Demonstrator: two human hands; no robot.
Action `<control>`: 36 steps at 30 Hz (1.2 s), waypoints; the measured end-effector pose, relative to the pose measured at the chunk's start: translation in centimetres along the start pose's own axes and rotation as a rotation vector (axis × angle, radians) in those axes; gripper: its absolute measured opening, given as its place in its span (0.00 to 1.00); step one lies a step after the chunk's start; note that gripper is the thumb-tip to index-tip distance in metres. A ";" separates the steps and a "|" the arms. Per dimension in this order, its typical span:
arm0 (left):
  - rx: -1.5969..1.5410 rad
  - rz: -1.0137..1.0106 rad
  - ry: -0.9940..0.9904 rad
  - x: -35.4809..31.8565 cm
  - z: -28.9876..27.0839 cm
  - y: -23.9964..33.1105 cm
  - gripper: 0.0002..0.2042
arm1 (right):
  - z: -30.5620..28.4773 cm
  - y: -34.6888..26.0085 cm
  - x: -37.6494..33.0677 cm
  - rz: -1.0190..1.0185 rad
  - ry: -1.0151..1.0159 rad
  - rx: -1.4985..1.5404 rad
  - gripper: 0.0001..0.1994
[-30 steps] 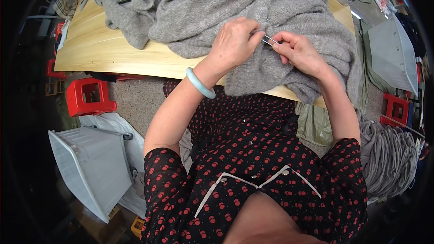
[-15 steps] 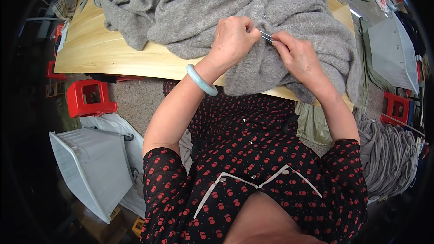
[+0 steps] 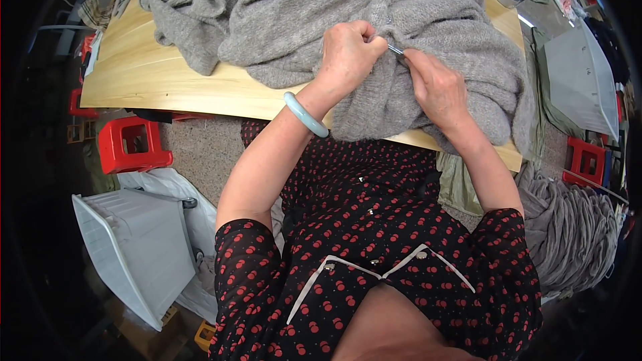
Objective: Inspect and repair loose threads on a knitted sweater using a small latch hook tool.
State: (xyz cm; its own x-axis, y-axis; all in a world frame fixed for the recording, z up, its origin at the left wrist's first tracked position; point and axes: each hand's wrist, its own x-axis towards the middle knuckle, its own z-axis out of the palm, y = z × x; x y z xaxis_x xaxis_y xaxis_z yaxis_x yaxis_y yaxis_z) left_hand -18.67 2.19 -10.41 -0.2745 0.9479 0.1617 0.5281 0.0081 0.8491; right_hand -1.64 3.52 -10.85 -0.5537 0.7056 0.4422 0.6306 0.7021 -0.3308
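Note:
A large heap of soft grey knit fabric (image 3: 294, 20) covers much of the wooden table in front of me. My left hand (image 3: 349, 57) is closed in a pinch on a fold of this knit; its fingertips partly hide the spot. A pale green bangle (image 3: 305, 115) circles that wrist. My right hand (image 3: 438, 87) grips thin metal tweezers (image 3: 395, 49) between thumb and fingers, their tips pointing at the left fingertips. Below the hands, the knit drapes to the table's near edge.
Bare wood of the table (image 3: 134, 73) shows at the left. A red stool (image 3: 134, 145) and a grey plastic bin (image 3: 137, 247) stand on the floor at left. To the right are another bin (image 3: 582, 80), a red stool (image 3: 583, 160) and a pile of grey knits (image 3: 572, 234).
The tweezers' two prongs, apart before, now lie close together. Both hands have shifted slightly, the left a little to the right; the right fingers cover more of the tweezers.

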 end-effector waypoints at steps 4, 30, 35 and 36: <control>-0.011 0.014 -0.019 0.1 0.0 -0.2 0.07 | 0.8 0.5 -0.3 -0.042 0.081 0.049 0.08; -0.559 -0.315 -0.341 0.9 -1.6 0.3 0.06 | 0.0 0.2 -0.4 0.608 -0.269 1.009 0.07; -0.332 -0.265 -0.339 0.1 -2.3 0.6 0.08 | -0.4 0.3 0.2 0.589 -0.282 0.949 0.07; -0.236 -0.154 -0.315 -0.2 -2.1 0.2 0.09 | -0.5 0.2 0.3 0.588 -0.284 0.951 0.07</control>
State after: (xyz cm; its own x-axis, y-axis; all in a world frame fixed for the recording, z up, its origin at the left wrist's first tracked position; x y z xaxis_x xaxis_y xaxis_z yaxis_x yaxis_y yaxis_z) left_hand -20.20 1.35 -9.28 -0.0571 0.9927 -0.1066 0.2918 0.1187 0.9491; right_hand -1.42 3.80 -10.31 -0.4893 0.8587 -0.1522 0.2338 -0.0390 -0.9715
